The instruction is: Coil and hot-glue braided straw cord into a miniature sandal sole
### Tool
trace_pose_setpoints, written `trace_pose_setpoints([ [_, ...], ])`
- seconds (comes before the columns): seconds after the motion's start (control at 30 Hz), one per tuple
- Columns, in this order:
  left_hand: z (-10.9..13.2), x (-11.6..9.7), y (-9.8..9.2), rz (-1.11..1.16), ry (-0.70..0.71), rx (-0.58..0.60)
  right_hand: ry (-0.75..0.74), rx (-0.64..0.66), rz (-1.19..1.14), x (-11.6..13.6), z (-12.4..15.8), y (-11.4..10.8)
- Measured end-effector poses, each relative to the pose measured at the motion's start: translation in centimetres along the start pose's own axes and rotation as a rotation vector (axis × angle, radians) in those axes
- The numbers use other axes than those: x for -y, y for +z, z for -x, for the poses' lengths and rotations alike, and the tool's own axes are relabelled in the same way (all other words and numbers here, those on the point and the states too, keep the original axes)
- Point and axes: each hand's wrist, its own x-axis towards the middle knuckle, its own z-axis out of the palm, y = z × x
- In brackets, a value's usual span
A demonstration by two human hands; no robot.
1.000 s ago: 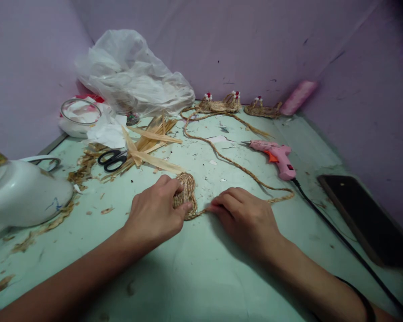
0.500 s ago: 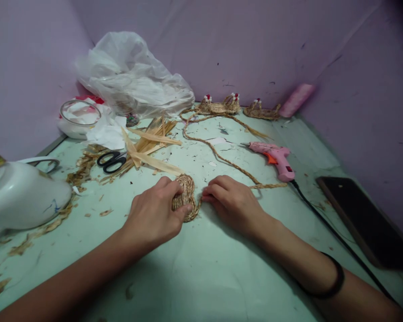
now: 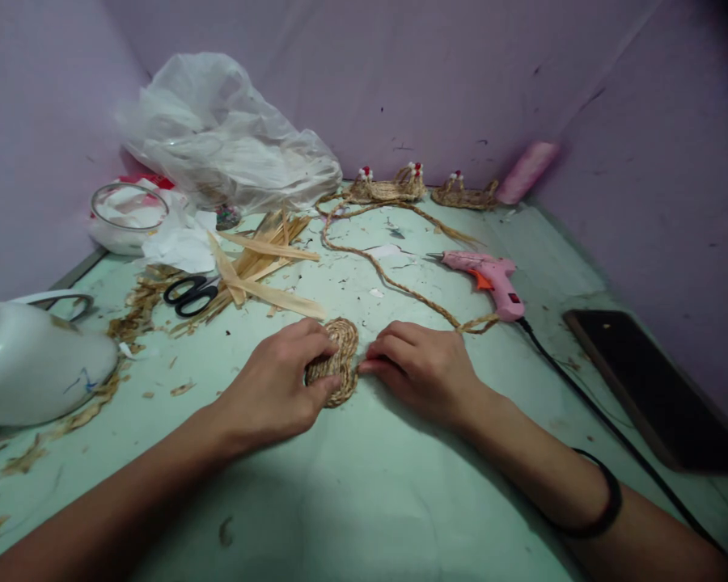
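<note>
A small oval sole-shaped piece of coiled straw braid (image 3: 343, 343) lies on the table in front of me. My left hand (image 3: 288, 372) grips its left side between thumb and fingers. At its right edge, my right hand (image 3: 421, 368) has thumb and fingertips pinched on the braided cord, whose pinched part is mostly hidden. Behind that hand the straw cord (image 3: 394, 284) shows again, forming a loop near the glue gun and running to the back of the table. The pink glue gun (image 3: 482, 275) lies on its side, nozzle toward the left.
Black-handled scissors (image 3: 191, 297) and flat straw strips (image 3: 273, 259) lie left of centre. Beaded woven slippers (image 3: 388, 190) stand at the back wall beside a plastic bag (image 3: 230, 145). A phone (image 3: 649, 388) lies right, past the gun's cable (image 3: 588, 404). A white ceramic vessel (image 3: 36, 364) is left.
My right fingertips have come closer to the sole's edge, and the short cord stretch between them has nearly vanished. Behind the hand, the cord's loop has drawn in. The view has shifted slightly.
</note>
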Motion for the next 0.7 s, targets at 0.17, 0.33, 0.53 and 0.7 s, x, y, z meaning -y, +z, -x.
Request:
trace_pose_setpoints([
  [0.17, -0.31, 0.24, -0.32, 0.075, 0.055, 0.039, 0.015, 0.054, -0.086, 0.08, -0.01, 0.24],
  [0.33, -0.31, 0.23, -0.05, 0.089, 0.037, 0.015, 0.028, 0.079, -0.147, -0.12, -0.07, 0.56],
  [0.53, -0.21, 0.14, 0.37, 0.064, 0.046, -0.007, 0.118, 0.072, -0.023, 0.31, -0.33, 0.28],
  [0.7, -0.29, 0.30, 0.29, 0.064, 0.051, 0.010, 0.118, 0.077, 0.005, 0.36, -0.48, 0.30],
])
